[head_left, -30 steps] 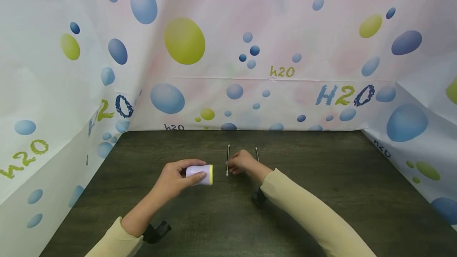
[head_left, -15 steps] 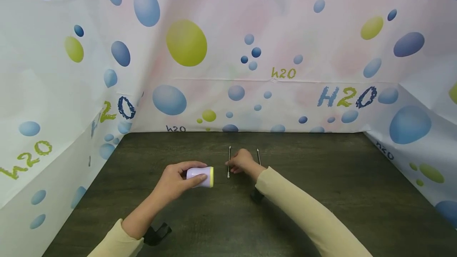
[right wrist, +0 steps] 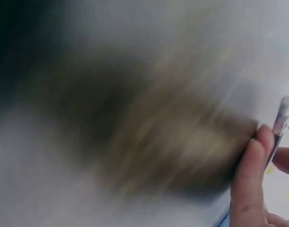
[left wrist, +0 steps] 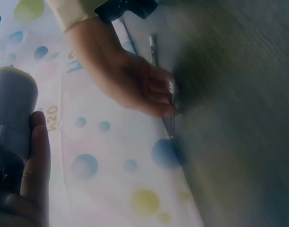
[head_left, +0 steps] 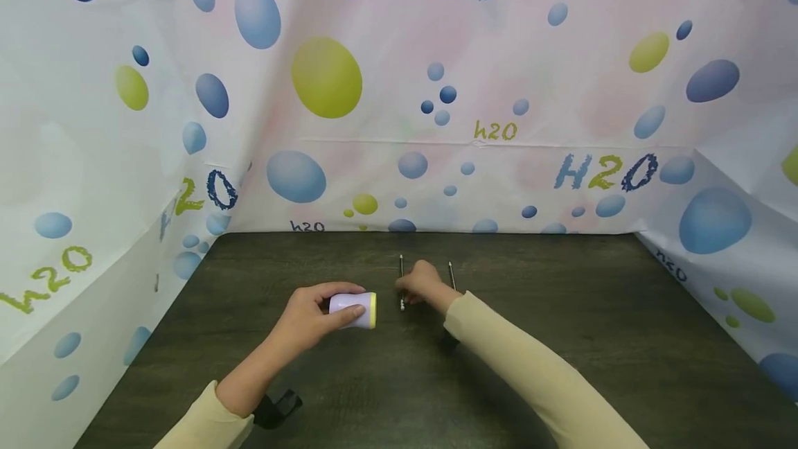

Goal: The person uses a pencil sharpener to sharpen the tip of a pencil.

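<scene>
My left hand [head_left: 302, 317] grips a small lavender cylindrical container with a yellow rim [head_left: 352, 310], lying sideways, thumb in front and fingers behind. In the left wrist view the container [left wrist: 14, 106] looks dark and greyish. Farther forward, my right hand [head_left: 425, 281] pinches a thin metal stick [head_left: 402, 305] between thumb and fingers, low over the dark table. The right wrist view shows its pale, ridged end [right wrist: 284, 111] beyond the fingertips; the hand hides part of the stick's middle. A second thin metal stick [head_left: 451, 270] lies right of the right hand, partly hidden behind the wrist.
The dark wood-grain table [head_left: 561, 338] runs back to a white sheet [head_left: 530, 75] printed with blue and green dots, which also closes off both sides. A black wrist mount [head_left: 278, 409] hangs below my left forearm.
My right fingers have closed on the stick, whose lower end has shifted slightly right. The left hand and its container have moved slightly right. The second stick stays where it was.
</scene>
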A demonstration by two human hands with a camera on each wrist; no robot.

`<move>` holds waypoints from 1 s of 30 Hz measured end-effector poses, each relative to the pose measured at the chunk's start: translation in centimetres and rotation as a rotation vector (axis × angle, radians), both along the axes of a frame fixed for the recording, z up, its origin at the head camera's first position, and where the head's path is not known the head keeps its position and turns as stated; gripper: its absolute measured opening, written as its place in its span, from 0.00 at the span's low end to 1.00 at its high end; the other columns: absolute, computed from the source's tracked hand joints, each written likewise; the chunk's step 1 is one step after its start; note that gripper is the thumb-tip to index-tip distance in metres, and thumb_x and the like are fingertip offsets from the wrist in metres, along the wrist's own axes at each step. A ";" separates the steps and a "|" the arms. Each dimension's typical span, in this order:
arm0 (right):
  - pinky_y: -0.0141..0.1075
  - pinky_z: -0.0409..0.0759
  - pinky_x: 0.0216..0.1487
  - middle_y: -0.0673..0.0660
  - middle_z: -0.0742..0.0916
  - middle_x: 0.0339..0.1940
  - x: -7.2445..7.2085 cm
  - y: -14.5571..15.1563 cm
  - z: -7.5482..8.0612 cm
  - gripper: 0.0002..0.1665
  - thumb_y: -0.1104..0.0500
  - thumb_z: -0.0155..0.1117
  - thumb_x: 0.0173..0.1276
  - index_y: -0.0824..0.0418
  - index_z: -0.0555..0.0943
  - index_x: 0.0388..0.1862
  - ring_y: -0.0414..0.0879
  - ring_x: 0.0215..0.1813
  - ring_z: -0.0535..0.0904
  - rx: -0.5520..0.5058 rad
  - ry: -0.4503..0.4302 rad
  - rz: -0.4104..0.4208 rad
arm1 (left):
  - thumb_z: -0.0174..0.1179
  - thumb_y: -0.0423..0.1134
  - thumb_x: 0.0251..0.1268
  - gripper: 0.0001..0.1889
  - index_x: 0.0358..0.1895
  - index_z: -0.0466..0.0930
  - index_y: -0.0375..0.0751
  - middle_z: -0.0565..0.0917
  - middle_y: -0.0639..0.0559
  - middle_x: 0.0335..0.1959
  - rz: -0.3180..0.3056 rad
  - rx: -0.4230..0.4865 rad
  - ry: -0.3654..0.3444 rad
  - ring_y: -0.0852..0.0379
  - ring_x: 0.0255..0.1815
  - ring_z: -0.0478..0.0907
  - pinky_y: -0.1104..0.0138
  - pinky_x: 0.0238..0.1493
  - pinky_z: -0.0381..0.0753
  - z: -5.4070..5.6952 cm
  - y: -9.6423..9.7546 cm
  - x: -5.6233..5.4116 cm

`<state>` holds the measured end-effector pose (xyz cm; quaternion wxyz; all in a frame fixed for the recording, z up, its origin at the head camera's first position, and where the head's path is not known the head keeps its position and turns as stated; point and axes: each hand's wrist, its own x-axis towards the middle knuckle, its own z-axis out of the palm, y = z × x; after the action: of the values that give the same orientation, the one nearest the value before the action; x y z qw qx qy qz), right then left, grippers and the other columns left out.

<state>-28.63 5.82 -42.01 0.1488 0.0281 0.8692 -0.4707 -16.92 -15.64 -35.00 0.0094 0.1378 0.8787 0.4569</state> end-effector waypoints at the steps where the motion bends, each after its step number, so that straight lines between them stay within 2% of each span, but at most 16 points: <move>1: 0.33 0.85 0.27 0.54 0.83 0.21 0.0 0.2 0.0 0.08 0.64 0.63 0.70 0.71 0.81 0.39 0.39 0.18 0.77 -0.035 -0.021 -0.009 | 0.71 0.44 0.65 0.16 0.53 0.88 0.43 0.88 0.40 0.49 0.004 -0.007 0.000 0.57 0.37 0.79 0.68 0.34 0.80 0.0 0.0 0.1; 4: 0.34 0.86 0.31 0.62 0.88 0.37 0.0 0.6 0.1 0.24 0.64 0.61 0.73 0.75 0.75 0.65 0.40 0.23 0.79 -0.134 -0.102 -0.019 | 0.71 0.44 0.65 0.16 0.53 0.88 0.43 0.88 0.40 0.49 0.019 -0.021 0.000 0.56 0.37 0.79 0.68 0.34 0.80 0.1 -0.1 0.1; 6: 0.35 0.87 0.35 0.67 0.88 0.48 -0.1 0.8 0.2 0.28 0.65 0.60 0.75 0.74 0.72 0.70 0.40 0.26 0.80 -0.170 -0.150 -0.015 | 0.71 0.44 0.65 0.16 0.53 0.88 0.43 0.88 0.40 0.48 0.022 -0.029 0.004 0.56 0.37 0.79 0.67 0.34 0.80 0.2 -0.1 0.1; 8: 0.36 0.88 0.37 0.69 0.88 0.55 -0.1 0.9 0.3 0.27 0.67 0.59 0.76 0.73 0.72 0.71 0.40 0.27 0.81 -0.192 -0.189 -0.013 | 0.70 0.43 0.65 0.16 0.53 0.88 0.43 0.88 0.40 0.49 0.021 -0.029 0.007 0.56 0.37 0.79 0.67 0.34 0.80 0.2 -0.2 0.1; 10: 0.37 0.89 0.38 0.68 0.87 0.58 0.0 1.1 0.4 0.25 0.68 0.59 0.76 0.73 0.73 0.70 0.40 0.27 0.81 -0.206 -0.214 -0.014 | 0.70 0.43 0.65 0.16 0.53 0.88 0.43 0.88 0.40 0.48 0.025 -0.025 0.002 0.56 0.37 0.79 0.67 0.34 0.80 0.2 -0.1 0.1; 17: 0.36 0.89 0.37 0.66 0.88 0.57 0.5 1.6 0.8 0.23 0.68 0.59 0.75 0.71 0.75 0.67 0.39 0.27 0.82 -0.265 -0.248 -0.008 | 0.69 0.44 0.66 0.16 0.54 0.88 0.41 0.88 0.38 0.48 0.029 -0.013 -0.005 0.55 0.37 0.79 0.67 0.34 0.80 0.2 0.0 -0.3; 24: 0.39 0.90 0.43 0.66 0.87 0.61 1.2 2.4 2.1 0.27 0.66 0.57 0.77 0.71 0.71 0.72 0.40 0.32 0.85 -0.313 -0.256 0.034 | 0.69 0.44 0.67 0.16 0.54 0.88 0.41 0.87 0.38 0.49 0.055 -0.015 -0.015 0.54 0.39 0.80 0.67 0.36 0.79 0.1 0.0 -1.3; 30: 0.36 0.89 0.39 0.65 0.86 0.63 2.3 3.5 3.3 0.28 0.64 0.56 0.79 0.70 0.68 0.74 0.39 0.34 0.86 -0.352 -0.259 0.094 | 0.68 0.45 0.68 0.17 0.54 0.88 0.40 0.88 0.38 0.49 0.045 -0.014 -0.014 0.54 0.38 0.80 0.66 0.36 0.79 -0.1 0.0 -2.2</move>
<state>-26.36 9.31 -38.75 0.2835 0.0215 0.7476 -0.6002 -19.17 -15.64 -35.12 0.0061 0.1146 0.8847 0.4518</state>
